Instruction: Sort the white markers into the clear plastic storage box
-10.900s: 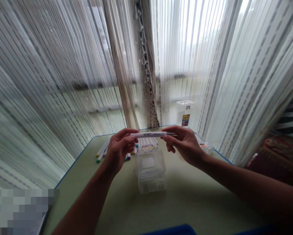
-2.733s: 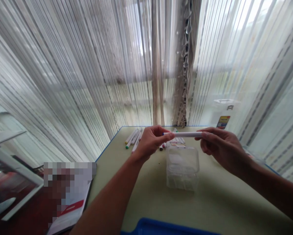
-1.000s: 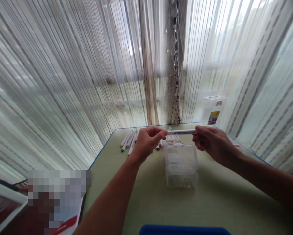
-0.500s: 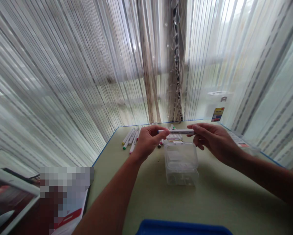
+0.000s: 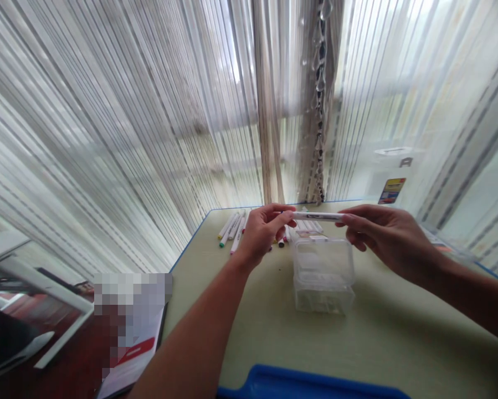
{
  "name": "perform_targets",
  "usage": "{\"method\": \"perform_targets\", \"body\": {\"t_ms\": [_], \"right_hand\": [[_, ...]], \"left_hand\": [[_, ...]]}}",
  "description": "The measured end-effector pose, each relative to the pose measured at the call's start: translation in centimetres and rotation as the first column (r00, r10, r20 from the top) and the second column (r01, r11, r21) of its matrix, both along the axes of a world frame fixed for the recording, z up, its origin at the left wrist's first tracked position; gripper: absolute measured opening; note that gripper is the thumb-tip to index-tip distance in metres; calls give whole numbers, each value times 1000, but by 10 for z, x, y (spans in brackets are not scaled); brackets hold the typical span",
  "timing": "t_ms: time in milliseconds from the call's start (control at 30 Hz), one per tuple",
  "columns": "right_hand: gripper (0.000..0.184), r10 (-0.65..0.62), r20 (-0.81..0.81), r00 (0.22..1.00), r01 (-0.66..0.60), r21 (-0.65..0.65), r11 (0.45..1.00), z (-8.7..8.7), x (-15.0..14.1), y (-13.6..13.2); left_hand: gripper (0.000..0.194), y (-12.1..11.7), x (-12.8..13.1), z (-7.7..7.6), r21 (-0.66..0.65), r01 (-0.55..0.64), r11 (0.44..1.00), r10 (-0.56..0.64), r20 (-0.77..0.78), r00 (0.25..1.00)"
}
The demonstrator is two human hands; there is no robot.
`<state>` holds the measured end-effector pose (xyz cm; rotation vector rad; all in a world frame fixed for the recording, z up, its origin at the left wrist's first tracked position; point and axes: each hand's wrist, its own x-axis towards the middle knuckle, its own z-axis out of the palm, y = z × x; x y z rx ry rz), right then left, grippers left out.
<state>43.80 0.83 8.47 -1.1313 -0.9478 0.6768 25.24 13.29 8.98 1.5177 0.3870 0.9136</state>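
Above the far half of the bench (image 5: 265, 310), two bare hands hold one white marker (image 5: 321, 216) level between them, raised off the surface and lying crosswise to the view. The left hand (image 5: 259, 235) comes up from the lower left, its forearm slanting inward, the wrist slightly bent and the back of the hand towards the camera. Its grip is pinched closed on the left end of the marker, thumb against curled fingers. The right hand (image 5: 392, 235) reaches in from the right edge, its forearm sloping up to the left. Its grip is closed too, thumb and forefinger nipping the right end, while the lower fingers curl loosely beneath. Dark print shows on the barrel between the hands.

Below and nearer the camera stands a small clear box (image 5: 323, 299), its lid raised; its contents are too faint to tell. Loose markers (image 5: 231, 227) with coloured ends lie left of and behind the left hand, and more white ones (image 5: 309, 226) lie behind the box, partly hidden. At the near edge is a blue tray (image 5: 311, 385), cut off by the frame. Beyond the right hand is a tall clear container (image 5: 388, 166) with a yellow and blue label, against the striped curtain (image 5: 149, 111).
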Motion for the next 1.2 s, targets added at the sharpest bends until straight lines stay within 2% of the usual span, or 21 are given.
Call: {"method": "perform_targets", "body": {"t_ms": [233,667,833,1033,1200], "right_hand": [[30,52,-40,998,-51,28,998,-5,5,1],[26,108,8,994,-108,55,993,-5,9,1],[28,98,39,994,-100,65,993,-7,11,3],[22,76,17,997,-77,61,995,-8,11,3],[23,73,22,997,-74,56,996,-8,11,3]], "left_hand": [[20,2,0,-1,-6,2,1000,-2,1,1000],[27,2,0,0,21,-21,1000,22,-36,999],[29,2,1,0,21,-35,999,35,-33,999],[32,3,-1,-2,31,9,999,-9,-7,1000],[23,4,0,-2,51,9,999,-9,1,1000]]}}
